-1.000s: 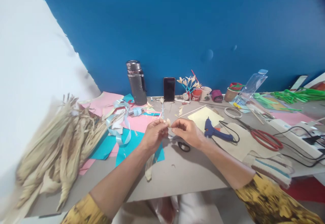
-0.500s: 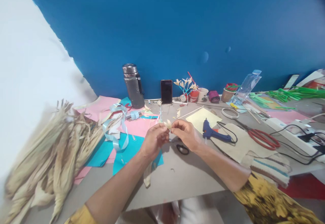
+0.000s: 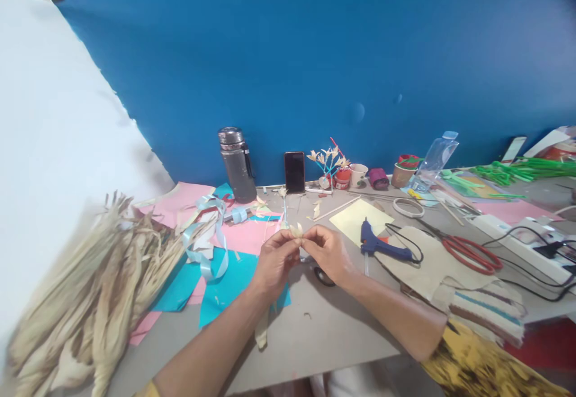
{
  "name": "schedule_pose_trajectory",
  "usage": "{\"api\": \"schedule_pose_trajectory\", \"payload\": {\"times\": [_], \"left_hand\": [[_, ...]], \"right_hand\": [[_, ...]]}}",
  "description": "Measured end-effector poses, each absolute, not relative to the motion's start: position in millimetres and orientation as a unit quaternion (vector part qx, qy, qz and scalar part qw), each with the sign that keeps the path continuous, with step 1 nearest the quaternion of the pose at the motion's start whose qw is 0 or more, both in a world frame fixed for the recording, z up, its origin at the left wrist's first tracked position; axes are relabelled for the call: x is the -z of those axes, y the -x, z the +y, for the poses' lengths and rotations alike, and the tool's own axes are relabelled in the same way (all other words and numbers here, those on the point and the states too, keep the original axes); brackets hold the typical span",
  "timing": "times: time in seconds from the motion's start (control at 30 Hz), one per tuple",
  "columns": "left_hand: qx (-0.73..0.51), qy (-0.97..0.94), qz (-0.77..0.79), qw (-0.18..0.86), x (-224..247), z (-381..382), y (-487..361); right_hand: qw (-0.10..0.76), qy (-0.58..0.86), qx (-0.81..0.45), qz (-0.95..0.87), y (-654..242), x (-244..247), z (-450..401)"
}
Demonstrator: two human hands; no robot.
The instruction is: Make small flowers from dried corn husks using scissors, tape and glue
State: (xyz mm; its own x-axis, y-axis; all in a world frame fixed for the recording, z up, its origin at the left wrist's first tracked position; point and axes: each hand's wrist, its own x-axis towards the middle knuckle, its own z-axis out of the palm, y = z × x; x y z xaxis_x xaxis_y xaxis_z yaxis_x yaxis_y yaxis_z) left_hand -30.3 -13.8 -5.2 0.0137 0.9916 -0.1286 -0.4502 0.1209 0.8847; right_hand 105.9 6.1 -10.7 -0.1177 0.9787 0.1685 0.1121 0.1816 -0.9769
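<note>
Above the middle of the table, my left hand [image 3: 276, 263] and my right hand [image 3: 327, 254] meet at the fingertips. Both pinch the base of a small cream husk flower [image 3: 297, 230], whose petals point up. Just behind it rises another small pale flower [image 3: 282, 192] on a light blue stem. Teal paper [image 3: 229, 268] lies under and left of my left hand. A black ring-shaped object [image 3: 324, 276] is partly hidden below my right hand. One husk strip [image 3: 261, 332] lies near the table's front edge.
Dried corn husks [image 3: 108, 283] are piled at left. A flask [image 3: 237, 166] and a phone [image 3: 294, 172] stand at the back. Right are a blue glue gun [image 3: 382, 244], red-handled scissors [image 3: 472, 254], a clear bottle [image 3: 435, 162] and a white power strip [image 3: 522, 247].
The view has tilted up slightly, so the table items appear lower. My fingertips have drawn closer together around the flower's base.
</note>
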Motion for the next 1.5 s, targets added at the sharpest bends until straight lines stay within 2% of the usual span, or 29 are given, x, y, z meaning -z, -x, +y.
{"api": "schedule_pose_trajectory", "payload": {"times": [0.4, 1.03, 1.3, 1.5], "left_hand": [[-0.539, -0.395, 0.421, 0.614, -0.7, -15.1, 29.8], [-0.538, -0.366, 0.398, 0.647, 2.3, -15.2, 32.7], [-0.548, -0.387, 0.420, 0.611, 6.5, -12.4, 30.0], [-0.537, -0.425, 0.426, 0.592, 12.4, -11.0, 32.5]], "right_hand": [[0.480, 0.386, -0.597, -0.513, -116.2, 4.2, 11.6], [0.502, 0.396, -0.630, -0.441, -115.3, 2.0, 9.9], [0.505, 0.387, -0.630, -0.445, -114.2, 6.2, 10.0], [0.453, 0.361, -0.664, -0.473, -114.9, 8.8, 8.8]]}}
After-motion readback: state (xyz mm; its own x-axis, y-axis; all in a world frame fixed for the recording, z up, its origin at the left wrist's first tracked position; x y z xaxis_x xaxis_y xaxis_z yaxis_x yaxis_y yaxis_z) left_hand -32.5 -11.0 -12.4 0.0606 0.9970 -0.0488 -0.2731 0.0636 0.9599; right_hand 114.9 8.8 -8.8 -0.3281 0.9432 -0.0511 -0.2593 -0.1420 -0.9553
